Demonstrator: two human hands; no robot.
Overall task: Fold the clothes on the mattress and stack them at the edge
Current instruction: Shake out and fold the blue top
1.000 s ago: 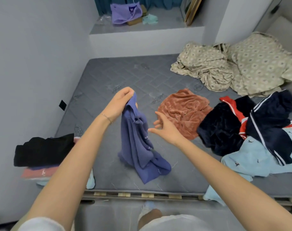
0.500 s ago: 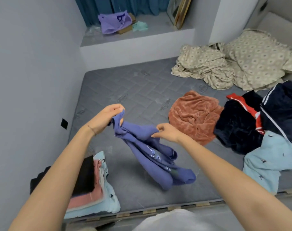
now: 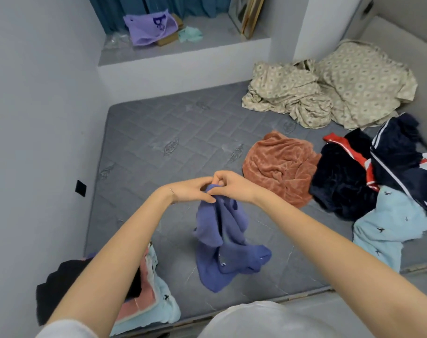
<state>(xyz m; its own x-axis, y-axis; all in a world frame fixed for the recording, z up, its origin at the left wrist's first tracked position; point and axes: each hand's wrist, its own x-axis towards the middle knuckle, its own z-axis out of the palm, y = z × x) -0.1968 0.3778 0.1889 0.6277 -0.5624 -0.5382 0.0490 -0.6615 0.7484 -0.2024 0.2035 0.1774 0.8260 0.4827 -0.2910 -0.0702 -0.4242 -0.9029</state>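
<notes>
Blue garment (image 3: 221, 240) is held up over the near middle of the mattress (image 3: 173, 132). Its top edge is bunched and gripped by both hands, which are brought together and touching. Left hand (image 3: 193, 190): fingers curled onto the cloth from the left. Right hand (image 3: 232, 186): same bunch pinched between thumb and fingertips. The rest of the garment hangs down crumpled, and its lower end appears to rest on the mattress close to the front edge. A folded stack (image 3: 158, 301) is seen at the near-left corner of the mattress, partly hidden by the left forearm: black on top, pink under it, light blue at the bottom. Unfolded pieces are spread to the right: a rust-coloured cloth (image 3: 280, 167) just right of the hands, dark navy clothes (image 3: 341, 181) with red and white stripes beyond it, and a light blue piece (image 3: 387, 228) with small dark print at the right front edge. Beige patterned bedding (image 3: 317, 93) is heaped at the far-right corner. A purple bag (image 3: 149, 30) is lying on the ledge (image 3: 207, 47) behind the mattress.
</notes>
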